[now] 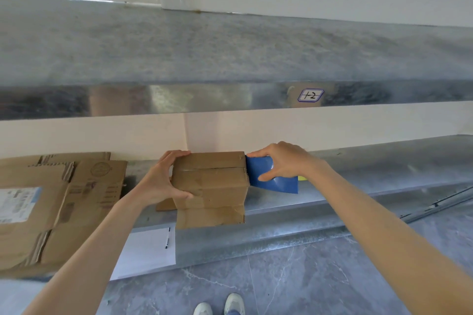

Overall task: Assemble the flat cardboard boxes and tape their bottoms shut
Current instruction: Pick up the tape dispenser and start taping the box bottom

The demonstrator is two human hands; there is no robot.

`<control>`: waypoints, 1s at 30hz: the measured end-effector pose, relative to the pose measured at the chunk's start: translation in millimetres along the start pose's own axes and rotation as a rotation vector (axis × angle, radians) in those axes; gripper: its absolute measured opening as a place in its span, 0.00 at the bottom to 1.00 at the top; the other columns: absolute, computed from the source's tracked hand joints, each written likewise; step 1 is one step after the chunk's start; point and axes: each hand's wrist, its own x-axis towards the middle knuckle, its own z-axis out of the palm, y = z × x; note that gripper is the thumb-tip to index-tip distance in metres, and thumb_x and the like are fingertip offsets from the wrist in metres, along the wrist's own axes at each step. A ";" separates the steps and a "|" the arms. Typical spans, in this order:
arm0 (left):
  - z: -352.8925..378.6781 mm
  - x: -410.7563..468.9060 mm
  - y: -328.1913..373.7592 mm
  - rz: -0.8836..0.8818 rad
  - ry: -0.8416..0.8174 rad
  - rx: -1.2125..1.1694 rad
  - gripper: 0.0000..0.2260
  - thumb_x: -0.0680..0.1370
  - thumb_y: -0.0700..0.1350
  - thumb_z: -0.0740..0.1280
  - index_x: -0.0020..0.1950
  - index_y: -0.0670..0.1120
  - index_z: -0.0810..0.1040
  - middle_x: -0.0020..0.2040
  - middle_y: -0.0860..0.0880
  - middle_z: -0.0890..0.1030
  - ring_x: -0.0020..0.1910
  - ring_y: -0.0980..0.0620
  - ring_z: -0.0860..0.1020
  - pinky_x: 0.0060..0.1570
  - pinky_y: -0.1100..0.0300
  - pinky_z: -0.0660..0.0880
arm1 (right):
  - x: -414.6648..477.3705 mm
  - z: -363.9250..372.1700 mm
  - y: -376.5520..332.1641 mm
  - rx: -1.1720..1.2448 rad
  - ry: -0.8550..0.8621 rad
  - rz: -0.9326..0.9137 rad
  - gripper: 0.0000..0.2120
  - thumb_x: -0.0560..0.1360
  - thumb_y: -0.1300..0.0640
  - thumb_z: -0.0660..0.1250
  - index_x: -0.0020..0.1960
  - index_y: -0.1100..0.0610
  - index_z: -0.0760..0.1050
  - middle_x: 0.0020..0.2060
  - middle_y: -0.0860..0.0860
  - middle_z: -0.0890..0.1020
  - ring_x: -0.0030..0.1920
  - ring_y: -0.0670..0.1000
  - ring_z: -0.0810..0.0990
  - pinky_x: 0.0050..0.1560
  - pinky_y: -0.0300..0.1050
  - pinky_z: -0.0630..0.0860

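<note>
A small assembled cardboard box (pixel 210 181) stands on the metal shelf (pixel 358 186), its folded flaps on top with a seam across them and loose flaps hanging over the shelf's front edge. My left hand (pixel 163 179) grips the box's left side, fingers over the top edge and thumb on the front. My right hand (pixel 279 161) holds a blue strip of tape (pixel 276 181) against the box's right top corner, index finger touching the edge. A stack of flat cardboard boxes (pixel 51 202) lies on the shelf to the left.
An upper metal shelf (pixel 230 58) with a "+2" label (pixel 310 95) hangs overhead. A white sheet with a pen (pixel 151 248) lies by the shelf's front edge. Something yellow (pixel 302 178) peeks from behind the tape. Grey tiled floor and my shoes (pixel 220 305) are below.
</note>
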 end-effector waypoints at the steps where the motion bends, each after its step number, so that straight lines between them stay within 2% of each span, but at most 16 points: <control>1: 0.8 -1.2 1.1 0.004 0.008 0.011 0.45 0.59 0.48 0.85 0.71 0.56 0.67 0.66 0.57 0.69 0.66 0.56 0.70 0.66 0.51 0.73 | 3.8 7.6 1.4 -0.038 0.027 0.005 0.36 0.71 0.44 0.75 0.75 0.37 0.63 0.53 0.48 0.82 0.43 0.48 0.76 0.41 0.42 0.72; 3: 2.5 -4.0 3.2 0.012 0.030 0.033 0.45 0.59 0.48 0.85 0.72 0.55 0.66 0.66 0.57 0.69 0.66 0.57 0.70 0.68 0.52 0.71 | 11.4 23.2 6.5 -0.097 0.098 0.023 0.44 0.71 0.42 0.74 0.79 0.40 0.53 0.41 0.49 0.79 0.36 0.48 0.73 0.34 0.41 0.67; 5: 3.6 -6.7 5.0 0.009 0.045 0.043 0.45 0.60 0.48 0.85 0.72 0.55 0.66 0.67 0.56 0.68 0.66 0.55 0.70 0.69 0.52 0.70 | 15.9 36.8 19.4 -0.069 0.181 0.079 0.47 0.71 0.40 0.74 0.79 0.45 0.50 0.37 0.48 0.75 0.35 0.49 0.73 0.32 0.42 0.65; 7: 4.3 -8.8 5.4 0.004 0.060 0.053 0.45 0.60 0.48 0.84 0.73 0.54 0.66 0.67 0.55 0.68 0.66 0.54 0.70 0.69 0.50 0.70 | 19.8 47.6 37.6 0.025 0.253 0.133 0.43 0.70 0.39 0.74 0.76 0.49 0.56 0.37 0.48 0.75 0.35 0.50 0.74 0.31 0.42 0.65; 9: 5.7 -11.0 5.6 0.001 0.068 0.055 0.45 0.61 0.48 0.84 0.73 0.53 0.65 0.67 0.55 0.68 0.66 0.53 0.69 0.69 0.48 0.71 | 21.3 57.2 54.6 0.087 0.301 0.151 0.39 0.70 0.39 0.74 0.73 0.48 0.59 0.40 0.49 0.77 0.36 0.52 0.75 0.32 0.43 0.66; 13: 6.9 -12.8 6.4 -0.009 0.077 0.047 0.46 0.61 0.48 0.84 0.75 0.53 0.64 0.70 0.55 0.67 0.69 0.53 0.68 0.67 0.46 0.72 | 22.7 75.3 78.2 0.113 0.363 0.165 0.38 0.70 0.40 0.75 0.73 0.40 0.59 0.45 0.48 0.76 0.40 0.53 0.72 0.33 0.43 0.66; 17: 8.7 -14.0 7.4 -0.017 0.092 0.048 0.47 0.61 0.48 0.84 0.75 0.57 0.64 0.72 0.57 0.65 0.71 0.55 0.67 0.68 0.47 0.72 | 28.3 85.2 92.0 0.111 0.384 0.169 0.37 0.72 0.41 0.73 0.74 0.41 0.59 0.53 0.52 0.80 0.45 0.58 0.79 0.37 0.49 0.76; 21: 9.8 -15.1 9.3 -0.020 0.111 0.067 0.47 0.61 0.48 0.84 0.74 0.59 0.63 0.73 0.57 0.65 0.71 0.56 0.66 0.68 0.49 0.72 | 37.7 84.9 98.0 0.157 0.367 0.150 0.36 0.72 0.41 0.72 0.75 0.41 0.59 0.51 0.53 0.81 0.45 0.58 0.80 0.38 0.51 0.78; 25: 12.4 -17.0 10.0 -0.031 0.118 0.061 0.47 0.61 0.47 0.84 0.75 0.56 0.64 0.72 0.57 0.66 0.70 0.55 0.67 0.64 0.49 0.75 | 43.7 84.0 103.1 0.155 0.341 0.109 0.36 0.72 0.40 0.72 0.74 0.42 0.59 0.45 0.54 0.81 0.45 0.59 0.80 0.33 0.43 0.69; 26: 13.3 -17.6 10.0 -0.032 0.120 0.052 0.47 0.61 0.47 0.84 0.75 0.56 0.64 0.72 0.57 0.66 0.70 0.54 0.67 0.63 0.48 0.76 | 44.1 83.3 104.1 0.175 0.338 0.103 0.36 0.72 0.40 0.72 0.73 0.42 0.59 0.48 0.52 0.80 0.47 0.58 0.79 0.35 0.44 0.70; 28: 15.2 -18.3 10.0 -0.036 0.125 0.033 0.47 0.61 0.46 0.84 0.75 0.56 0.64 0.71 0.57 0.66 0.70 0.54 0.68 0.61 0.48 0.77 | 44.3 82.4 103.9 0.192 0.337 0.092 0.35 0.71 0.39 0.73 0.73 0.41 0.60 0.57 0.50 0.77 0.55 0.57 0.76 0.47 0.50 0.74; 30: 16.2 -19.3 10.2 -0.059 0.131 -0.014 0.47 0.61 0.45 0.84 0.74 0.57 0.64 0.69 0.57 0.68 0.68 0.53 0.70 0.59 0.48 0.79 | 43.5 81.9 101.3 0.159 0.349 0.101 0.36 0.71 0.35 0.71 0.73 0.41 0.61 0.61 0.49 0.72 0.58 0.56 0.72 0.56 0.55 0.73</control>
